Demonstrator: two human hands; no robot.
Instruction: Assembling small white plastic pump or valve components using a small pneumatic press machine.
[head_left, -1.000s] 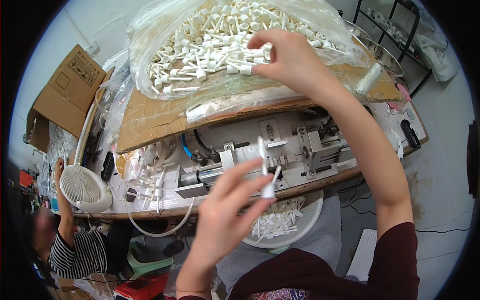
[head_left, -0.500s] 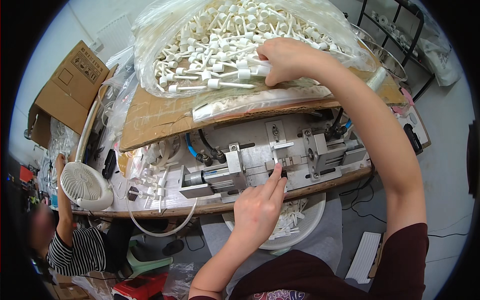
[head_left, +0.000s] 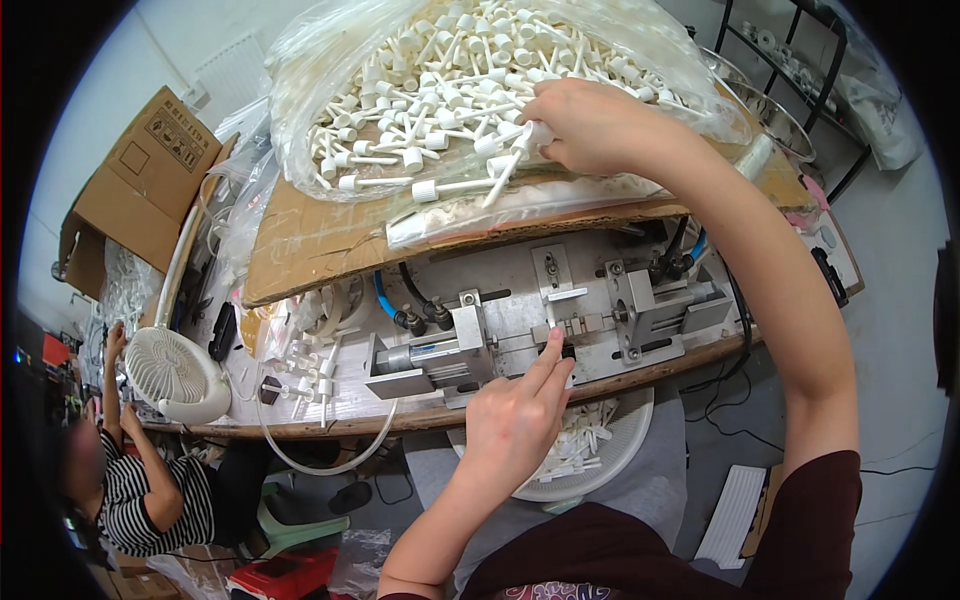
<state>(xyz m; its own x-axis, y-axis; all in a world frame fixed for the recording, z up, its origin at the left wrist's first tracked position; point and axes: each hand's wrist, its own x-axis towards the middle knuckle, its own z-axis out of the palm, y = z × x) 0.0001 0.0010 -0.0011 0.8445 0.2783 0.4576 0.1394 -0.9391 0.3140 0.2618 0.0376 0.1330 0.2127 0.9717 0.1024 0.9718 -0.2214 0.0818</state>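
My right hand [head_left: 590, 125] is closed on a white cap with a long stem [head_left: 508, 175] at the near edge of a heap of similar white caps [head_left: 470, 65] in a clear plastic bag. The stem points down and to the left. Below, my left hand [head_left: 512, 425] reaches to a metal bench fixture [head_left: 440, 358]. Its index and middle fingers stretch toward the small metal block [head_left: 580, 325] at the fixture's centre, beside a small black part. The other fingers are curled, and I see nothing held in them.
Cardboard [head_left: 290, 250] under the bag overhangs the fixture. A white basket [head_left: 643, 430] of white parts sits below the table edge. Left of the fixture are loose white parts [head_left: 325, 375], a looped clear tube [head_left: 330, 468] and a white fan [head_left: 175, 375]. A co-worker [head_left: 150, 490] sits at far left.
My right hand has drawn slightly right and toward me, bringing up a capped stem that now tilts downward. My left hand stays in place. The co-worker's second arm has come up.
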